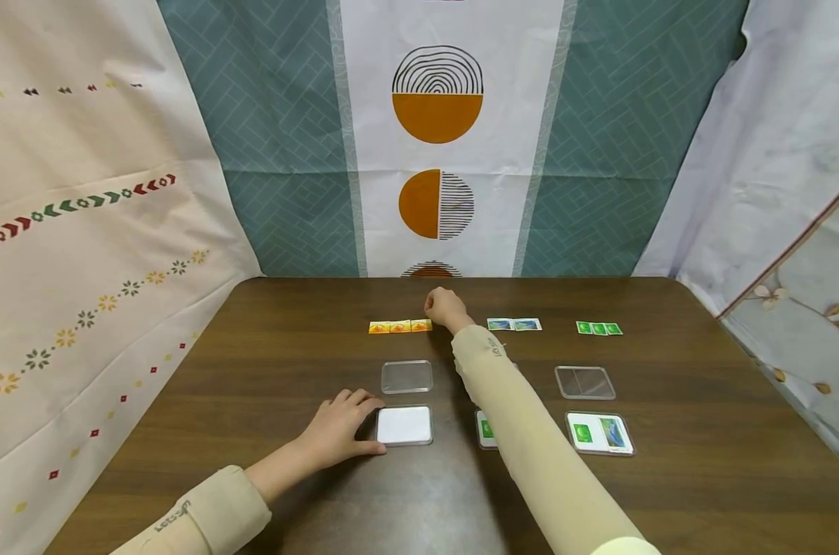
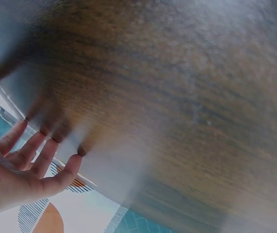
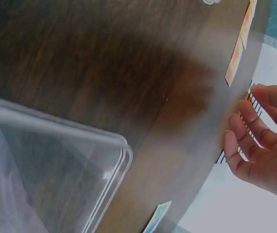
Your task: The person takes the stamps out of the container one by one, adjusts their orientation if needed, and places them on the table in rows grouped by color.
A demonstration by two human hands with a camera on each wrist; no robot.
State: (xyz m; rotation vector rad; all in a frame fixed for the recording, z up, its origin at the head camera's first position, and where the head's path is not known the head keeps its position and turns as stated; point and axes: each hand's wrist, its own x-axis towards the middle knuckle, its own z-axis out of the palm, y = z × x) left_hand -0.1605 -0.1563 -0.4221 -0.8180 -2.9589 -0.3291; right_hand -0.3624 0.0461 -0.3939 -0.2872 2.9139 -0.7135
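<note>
My left hand [image 1: 342, 424] rests at the left side of a shallow clear case with a white insert [image 1: 404, 426]. Its thumb and index finger are spread to the case's two left corners; the left wrist view shows the fingertips [image 2: 81, 150] spread out over the table. Farther off, my right hand [image 1: 447, 308] is at the right end of a row of orange stamp-like cards [image 1: 400, 327]. Loosely bent fingers with nothing visible between them show in the right wrist view, beside the orange cards [image 3: 237, 53]. An empty clear lid [image 1: 407, 377] lies behind the white-insert case.
Blue picture cards [image 1: 514, 324] and green cards [image 1: 599, 328] lie along the back. At right, a case with a green and a blue card [image 1: 600, 433] sits before a clear lid [image 1: 585, 383]. My right sleeve [image 1: 530, 432] partly covers a middle case [image 1: 486, 430].
</note>
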